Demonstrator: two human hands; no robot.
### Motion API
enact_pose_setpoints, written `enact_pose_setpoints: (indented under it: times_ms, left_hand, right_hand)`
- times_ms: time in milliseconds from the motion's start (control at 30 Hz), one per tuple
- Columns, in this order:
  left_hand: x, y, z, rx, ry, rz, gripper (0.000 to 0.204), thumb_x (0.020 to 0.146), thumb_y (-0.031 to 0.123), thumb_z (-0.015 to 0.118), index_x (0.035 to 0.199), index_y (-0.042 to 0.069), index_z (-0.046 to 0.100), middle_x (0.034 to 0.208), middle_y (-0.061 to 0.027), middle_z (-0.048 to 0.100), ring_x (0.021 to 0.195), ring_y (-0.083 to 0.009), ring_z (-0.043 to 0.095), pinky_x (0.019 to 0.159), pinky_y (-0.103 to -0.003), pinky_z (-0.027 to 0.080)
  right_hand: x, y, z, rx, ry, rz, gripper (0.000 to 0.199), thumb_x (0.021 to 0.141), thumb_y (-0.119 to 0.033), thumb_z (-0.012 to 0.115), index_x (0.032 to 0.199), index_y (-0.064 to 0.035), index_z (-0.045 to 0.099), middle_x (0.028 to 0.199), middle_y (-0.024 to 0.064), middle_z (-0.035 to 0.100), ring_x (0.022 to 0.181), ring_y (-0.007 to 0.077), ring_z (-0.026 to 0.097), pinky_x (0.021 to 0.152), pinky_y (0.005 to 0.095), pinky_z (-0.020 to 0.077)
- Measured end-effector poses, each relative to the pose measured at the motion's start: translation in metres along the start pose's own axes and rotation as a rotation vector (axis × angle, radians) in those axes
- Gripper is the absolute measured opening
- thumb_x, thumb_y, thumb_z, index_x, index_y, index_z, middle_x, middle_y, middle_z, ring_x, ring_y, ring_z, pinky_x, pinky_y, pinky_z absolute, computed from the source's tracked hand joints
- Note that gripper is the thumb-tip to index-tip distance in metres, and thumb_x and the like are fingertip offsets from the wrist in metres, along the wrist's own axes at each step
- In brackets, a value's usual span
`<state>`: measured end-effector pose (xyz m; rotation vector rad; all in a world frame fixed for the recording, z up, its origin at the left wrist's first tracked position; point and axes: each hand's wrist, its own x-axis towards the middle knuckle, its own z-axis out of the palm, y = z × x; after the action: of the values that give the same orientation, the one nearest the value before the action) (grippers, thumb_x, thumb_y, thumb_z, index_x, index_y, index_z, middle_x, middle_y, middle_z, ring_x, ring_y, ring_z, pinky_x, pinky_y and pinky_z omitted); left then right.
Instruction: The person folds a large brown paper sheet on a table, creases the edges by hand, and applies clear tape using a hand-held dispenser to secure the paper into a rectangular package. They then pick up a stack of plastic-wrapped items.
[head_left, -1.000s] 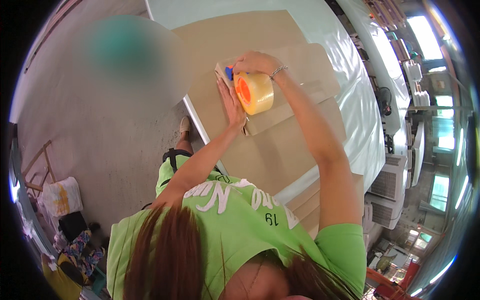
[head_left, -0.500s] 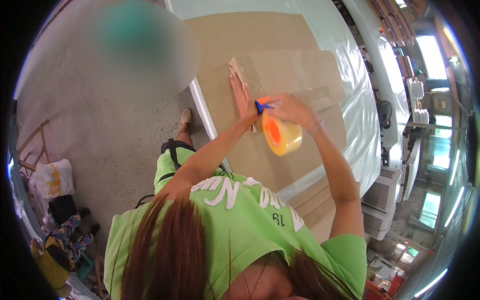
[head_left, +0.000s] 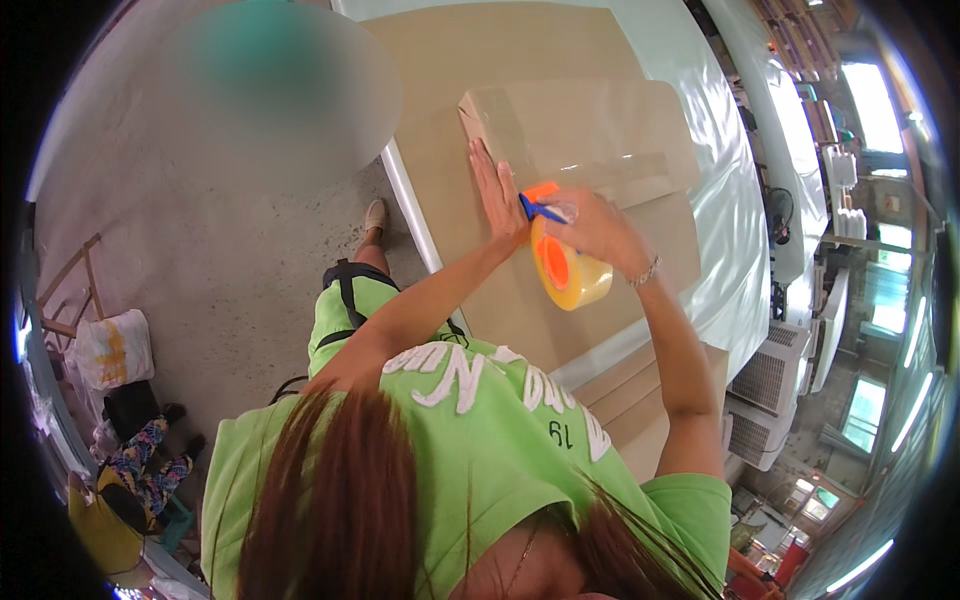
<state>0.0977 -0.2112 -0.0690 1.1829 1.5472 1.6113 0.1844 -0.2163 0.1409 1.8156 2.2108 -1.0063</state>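
A flat, folded cardboard box (head_left: 590, 125) lies on a larger cardboard sheet (head_left: 440, 60), with shiny clear tape across part of its top. My left hand (head_left: 494, 195) rests along the box's left edge, fingers stretched out and close together. Gripped in my right hand (head_left: 598, 235) is a tape dispenser (head_left: 541, 205) with orange and blue parts. Its wide roll of yellowish tape (head_left: 585, 288) has an orange core and hangs toward me. The dispenser's head is beside my left wrist, at the near left corner of the box. Whether its blade touches the cardboard is hard to tell.
Shiny white plastic sheeting (head_left: 730, 230) covers the table around the cardboard. More cardboard (head_left: 640, 400) is stacked by the near edge, at my right. On the floor at left are a white sack (head_left: 118, 350) and a wooden frame (head_left: 75, 290). Someone in patterned trousers (head_left: 150, 460) is at lower left.
The tape dispenser and my right hand have shifted slightly right, and the dispenser has tilted a little. My left hand stays on the box edge. The whole view has moved slightly.
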Motion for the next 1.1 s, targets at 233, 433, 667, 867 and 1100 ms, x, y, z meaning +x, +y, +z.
enact_pose_setpoints:
  times_ms: [233,433,667,867,1100]
  left_hand:
    - [0.003,0.029,0.000,-0.193,0.042,-0.137,0.058,0.105,0.032,0.025,0.153,0.002,0.011,0.161,-0.0164,0.009,0.148,-0.0340,0.004,0.121,-0.042,0.006]
    - [0.005,0.025,0.001,-0.199,0.049,-0.147,0.059,0.105,0.034,0.025,0.153,0.003,0.011,0.161,-0.0149,0.009,0.148,-0.0338,0.003,0.121,-0.042,0.006]
    - [0.005,0.031,0.000,-0.200,0.033,-0.196,0.061,0.104,0.038,0.025,0.154,0.005,0.011,0.161,-0.0148,0.009,0.148,-0.0343,0.005,0.121,-0.043,0.007]
    - [0.009,0.023,-0.005,-0.154,0.071,-0.127,0.059,0.105,0.035,0.026,0.154,0.004,0.011,0.161,-0.0166,0.009,0.148,-0.0353,0.007,0.121,-0.043,0.007]
    - [0.005,0.041,0.000,-0.111,0.027,-0.107,0.062,0.104,0.036,0.031,0.153,0.002,0.012,0.160,-0.0191,0.011,0.148,-0.0358,0.005,0.120,-0.047,0.007]
  right_hand:
    - [-0.075,0.041,0.049,-0.089,0.168,-0.085,0.043,0.081,-0.024,0.070,0.122,-0.0150,0.064,0.100,0.0166,0.060,0.081,0.0333,0.062,0.071,0.0421,0.0510]
    - [-0.105,0.039,0.080,-0.036,0.301,0.001,0.049,0.081,-0.027,0.072,0.128,-0.0204,0.060,0.105,0.0142,0.057,0.084,0.0345,0.062,0.072,0.0428,0.0514]
    - [-0.086,0.049,0.073,-0.063,0.197,-0.005,0.047,0.081,-0.029,0.069,0.127,-0.0232,0.060,0.108,0.0147,0.057,0.083,0.0349,0.065,0.073,0.0440,0.0533]
    - [-0.015,0.023,-0.005,0.136,-0.400,0.097,0.034,0.079,-0.028,0.070,0.108,-0.0100,0.070,0.092,0.0085,0.068,0.079,0.0190,0.063,0.071,0.0342,0.0520]
    - [-0.033,0.103,0.025,0.253,-0.477,0.716,0.038,0.078,-0.032,0.070,0.107,-0.0080,0.071,0.099,0.0049,0.069,0.086,0.0138,0.064,0.076,0.0283,0.0518]
